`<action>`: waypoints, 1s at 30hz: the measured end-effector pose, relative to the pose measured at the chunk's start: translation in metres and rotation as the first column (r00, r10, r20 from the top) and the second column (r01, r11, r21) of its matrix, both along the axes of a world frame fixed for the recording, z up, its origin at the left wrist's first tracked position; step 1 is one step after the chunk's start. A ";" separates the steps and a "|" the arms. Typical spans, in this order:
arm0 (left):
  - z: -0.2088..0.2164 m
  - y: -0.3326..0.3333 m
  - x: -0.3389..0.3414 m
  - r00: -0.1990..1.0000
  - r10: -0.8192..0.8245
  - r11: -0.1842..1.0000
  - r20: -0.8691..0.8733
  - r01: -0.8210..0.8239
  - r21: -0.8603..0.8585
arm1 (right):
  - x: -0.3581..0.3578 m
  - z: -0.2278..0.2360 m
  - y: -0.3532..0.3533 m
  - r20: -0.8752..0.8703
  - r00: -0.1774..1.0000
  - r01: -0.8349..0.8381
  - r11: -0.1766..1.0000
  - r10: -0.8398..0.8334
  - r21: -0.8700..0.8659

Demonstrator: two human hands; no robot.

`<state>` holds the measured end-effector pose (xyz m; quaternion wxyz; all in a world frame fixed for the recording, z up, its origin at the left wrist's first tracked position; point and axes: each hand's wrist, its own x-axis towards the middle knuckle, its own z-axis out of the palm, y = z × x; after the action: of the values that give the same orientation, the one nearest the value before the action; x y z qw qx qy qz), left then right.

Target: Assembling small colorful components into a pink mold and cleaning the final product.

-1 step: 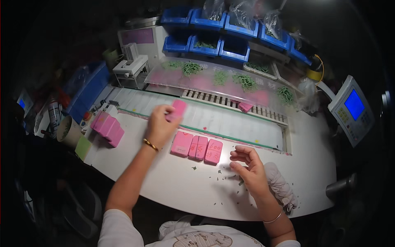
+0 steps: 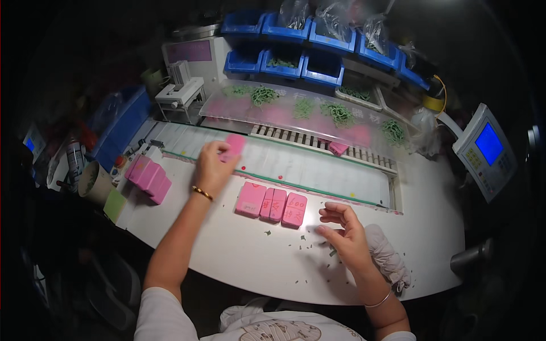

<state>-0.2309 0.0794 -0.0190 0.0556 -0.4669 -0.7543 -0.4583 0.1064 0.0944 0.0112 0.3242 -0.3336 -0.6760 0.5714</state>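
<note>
My left hand (image 2: 214, 173) is closed round the edge of a pink block (image 2: 235, 145), held over the near edge of the white conveyor belt (image 2: 307, 176). The block is a little blurred. On the white table, just to the right of that hand, stand pink blocks in a row: a left one (image 2: 251, 199), a middle one (image 2: 273, 204) and a right one (image 2: 294, 210) with red handwriting. My right hand (image 2: 348, 238) hovers right of the row, fingers loosely curled and apart from the thumb, with nothing between them.
More pink blocks (image 2: 149, 179) are stacked at the left, beside a beige cup (image 2: 95, 181). A crumpled pale cloth (image 2: 388, 258) lies by my right wrist. Behind the belt, a clear shelf (image 2: 227, 105) bears green bands; blue bins (image 2: 323, 74) hang above. A screened control panel (image 2: 488, 150) stands right.
My left hand has moved a little to the left with the pink block. A second red dot now shows on the belt beside it. My right hand has hardly moved.
</note>
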 end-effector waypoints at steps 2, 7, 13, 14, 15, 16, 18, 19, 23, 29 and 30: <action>-0.005 0.003 -0.035 0.986 0.113 0.991 -0.125 -0.121 -0.055 | 0.002 0.001 0.001 0.057 0.998 0.007 1.000 -0.007 -0.006; -0.015 0.023 -0.063 0.967 0.140 0.970 -0.214 -0.178 -0.168 | -0.008 0.005 0.013 0.353 0.936 -0.117 0.938 -0.005 0.325; 0.000 0.030 -0.028 0.899 0.088 0.958 -0.428 -0.194 -0.210 | -0.038 -0.019 0.026 0.430 0.903 -0.278 0.787 0.018 0.551; 0.002 0.026 -0.012 0.915 0.027 0.988 -0.403 -0.085 -0.127 | -0.040 -0.020 0.027 0.428 0.904 -0.276 0.788 0.017 0.551; 0.003 0.022 0.006 0.924 -0.038 0.999 -0.381 0.023 -0.043 | -0.041 -0.022 0.029 0.431 0.902 -0.269 0.792 0.008 0.548; 0.007 0.017 0.024 0.950 -0.137 0.990 -0.282 0.140 -0.009 | -0.040 -0.022 0.030 0.435 0.900 -0.262 0.796 -0.003 0.546; 0.016 0.000 0.059 0.955 -0.234 0.969 -0.181 0.244 0.034 | -0.033 -0.019 0.028 0.420 0.907 -0.237 0.791 -0.027 0.564; 0.020 -0.010 0.076 0.936 -0.350 0.937 0.018 0.350 0.022 | -0.027 -0.018 0.028 0.403 0.913 -0.209 0.784 -0.057 0.585; 0.019 -0.041 0.117 0.258 -0.501 0.698 0.826 0.685 0.209 | -0.008 0.000 0.014 0.250 0.968 -0.148 0.794 -0.005 0.589; 0.022 -0.056 0.155 -0.501 -0.355 0.497 0.789 0.614 0.614 | 0.016 0.024 -0.014 0.128 0.991 -0.117 0.784 0.048 0.610; 0.023 -0.058 0.158 -0.506 -0.348 0.493 0.789 0.617 0.614 | 0.020 0.024 -0.018 0.114 0.992 -0.107 0.831 0.053 0.546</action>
<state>-0.0725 0.0215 0.0041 -0.7814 -0.2791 -0.2198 -0.5131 0.1261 0.0762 0.0350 0.3502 -0.2239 -0.8396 0.3496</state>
